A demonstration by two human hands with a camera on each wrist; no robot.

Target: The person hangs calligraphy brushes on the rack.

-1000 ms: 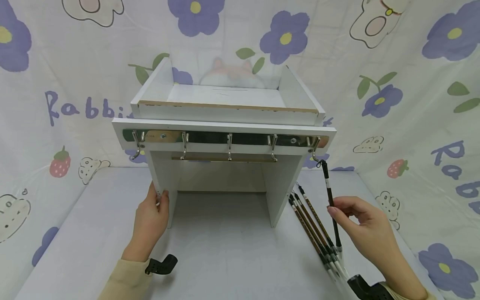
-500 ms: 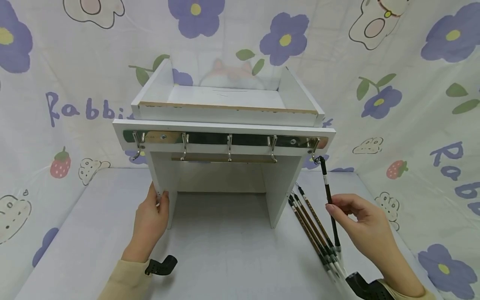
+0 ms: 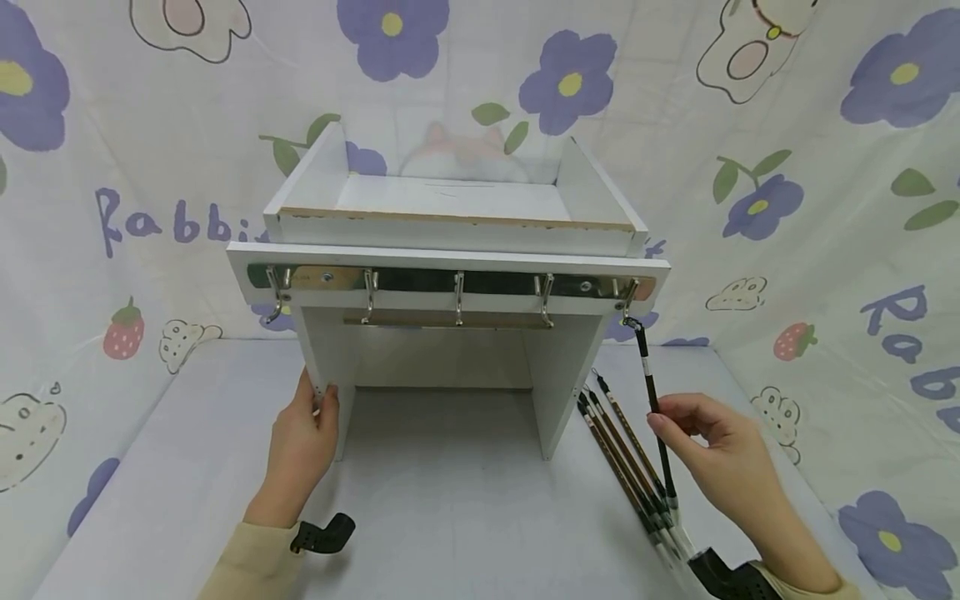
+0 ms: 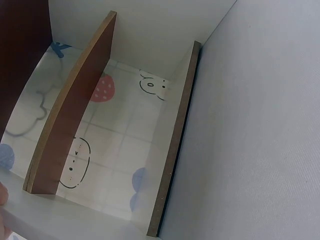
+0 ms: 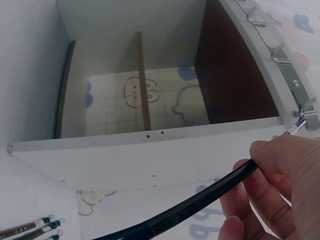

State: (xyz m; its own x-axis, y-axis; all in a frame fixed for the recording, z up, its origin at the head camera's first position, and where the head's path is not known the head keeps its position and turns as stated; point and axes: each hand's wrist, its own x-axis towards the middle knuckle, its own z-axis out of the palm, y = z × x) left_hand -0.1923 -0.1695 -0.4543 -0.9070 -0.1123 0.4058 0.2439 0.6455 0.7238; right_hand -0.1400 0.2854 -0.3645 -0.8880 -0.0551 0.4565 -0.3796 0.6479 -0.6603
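Observation:
A dark calligraphy brush (image 3: 665,471) with a pale tip points downward beside the white shelf stand (image 3: 450,258). My right hand (image 3: 723,467) pinches its handle between thumb and fingers. The small hanging loop at the brush's upper end is right at the rightmost metal hook (image 3: 628,310); the right wrist view shows the loop overlapping that hook (image 5: 306,107). My left hand (image 3: 296,450) grips the lower part of the stand's left side panel (image 3: 322,358), thumb on the inner face. In the left wrist view, only fingertips (image 4: 3,202) show at the edge.
Several brown-handled brushes (image 3: 626,450) lie on the white tabletop (image 3: 450,517) to the stand's right. The hook rail (image 3: 495,280) spans the stand's front, its other hooks bare. A patterned cloth (image 3: 480,75) hangs behind and at both sides.
My right hand has shifted slightly left, bringing the brush's loop end in against the rightmost hook and tilting the brush a little more. The left hand keeps its hold on the side panel.

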